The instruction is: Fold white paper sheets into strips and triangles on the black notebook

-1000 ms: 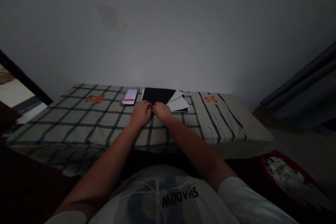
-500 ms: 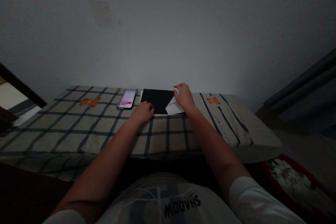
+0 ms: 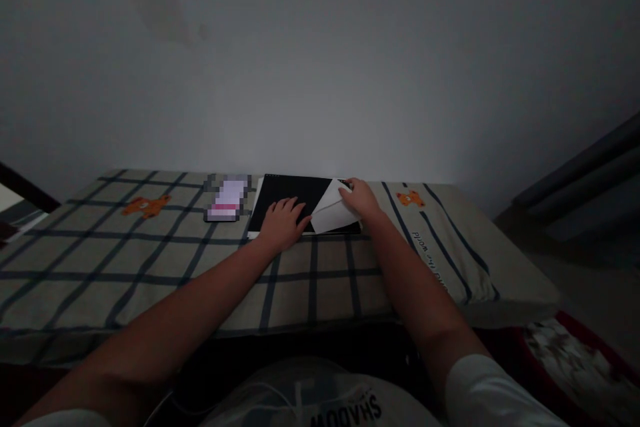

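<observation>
From my remote seat I see a checked pillow with dark grid lines spread across the foreground, two small orange bear prints on it, one on the left and one on the right. A phone with a lit, blurred-out screen lies just to the left of the black sheet, close beside it but apart. A bare pale wall rises right behind. At the lower right a red patterned thing is cut off by the frame edge, too dark to name. Nothing stands between the hands and the sheet.

The black sheet lies flat at the far middle of the pillow, near the wall. Its right corner is turned over, showing a white underside as a triangular flap.

My left hand lies flat, fingers spread, pressing on the sheet's near edge, grasping nothing. My right hand rests on the flap's right side, fingers curled over it; I cannot tell whether it pinches the paper or only presses on it.

The room is dim, and any thin layers under the sheet are hard to make out.
</observation>
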`<move>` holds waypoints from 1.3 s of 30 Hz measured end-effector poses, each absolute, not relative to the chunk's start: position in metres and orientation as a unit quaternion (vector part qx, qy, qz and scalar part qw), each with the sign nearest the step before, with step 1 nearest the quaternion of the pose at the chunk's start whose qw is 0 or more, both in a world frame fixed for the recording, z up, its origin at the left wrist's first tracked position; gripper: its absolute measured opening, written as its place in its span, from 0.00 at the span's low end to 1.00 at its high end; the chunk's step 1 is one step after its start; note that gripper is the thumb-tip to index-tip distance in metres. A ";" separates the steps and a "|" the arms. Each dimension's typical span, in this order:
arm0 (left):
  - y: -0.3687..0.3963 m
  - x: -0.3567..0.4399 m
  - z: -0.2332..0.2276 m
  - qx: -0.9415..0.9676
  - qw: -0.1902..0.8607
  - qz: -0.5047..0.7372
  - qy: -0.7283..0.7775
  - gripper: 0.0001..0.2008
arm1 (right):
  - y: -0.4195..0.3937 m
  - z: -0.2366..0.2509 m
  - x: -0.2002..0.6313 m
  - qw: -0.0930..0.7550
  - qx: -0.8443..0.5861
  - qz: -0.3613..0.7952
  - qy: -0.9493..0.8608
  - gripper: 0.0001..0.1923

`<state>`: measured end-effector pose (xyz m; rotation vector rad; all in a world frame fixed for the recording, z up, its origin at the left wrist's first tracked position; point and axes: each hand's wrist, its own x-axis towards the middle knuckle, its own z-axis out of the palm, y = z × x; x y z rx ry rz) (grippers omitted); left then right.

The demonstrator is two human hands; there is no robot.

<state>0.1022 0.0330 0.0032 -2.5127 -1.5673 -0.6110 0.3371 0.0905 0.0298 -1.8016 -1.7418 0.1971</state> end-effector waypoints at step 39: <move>0.082 0.093 0.029 -0.540 -0.552 -0.445 -0.454 0.19 | 0.081 0.019 0.313 0.434 -0.489 0.397 -0.644 0.11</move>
